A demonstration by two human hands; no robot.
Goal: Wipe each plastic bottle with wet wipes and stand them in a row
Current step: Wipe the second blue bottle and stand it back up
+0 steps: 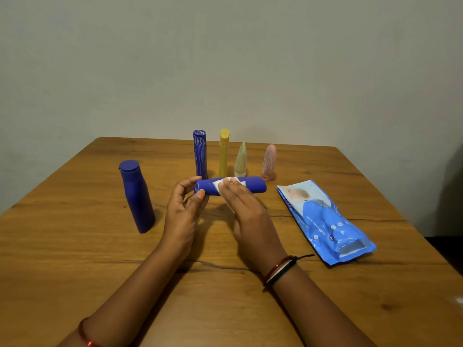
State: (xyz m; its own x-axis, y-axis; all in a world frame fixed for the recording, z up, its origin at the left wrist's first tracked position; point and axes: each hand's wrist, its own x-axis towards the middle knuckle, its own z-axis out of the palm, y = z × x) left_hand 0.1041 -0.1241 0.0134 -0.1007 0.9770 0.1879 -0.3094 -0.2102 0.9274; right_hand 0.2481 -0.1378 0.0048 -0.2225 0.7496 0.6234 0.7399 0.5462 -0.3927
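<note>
A blue plastic bottle (253, 184) is held sideways above the table's middle. My left hand (184, 209) grips its left end between thumb and fingers. My right hand (246, 209) lies flat over the bottle and presses a white wet wipe (217, 184) against it with straight fingers. Behind it, upright in a row, stand a patterned blue bottle (200, 154), a yellow bottle (223, 152), a pale translucent bottle (241, 160) and a pink bottle (269, 162). A larger blue bottle (136, 196) stands alone to the left.
The blue pack of wet wipes (325, 221) lies flat on the wooden table (75, 259) to the right of my hands. A plain wall rises behind the table's far edge.
</note>
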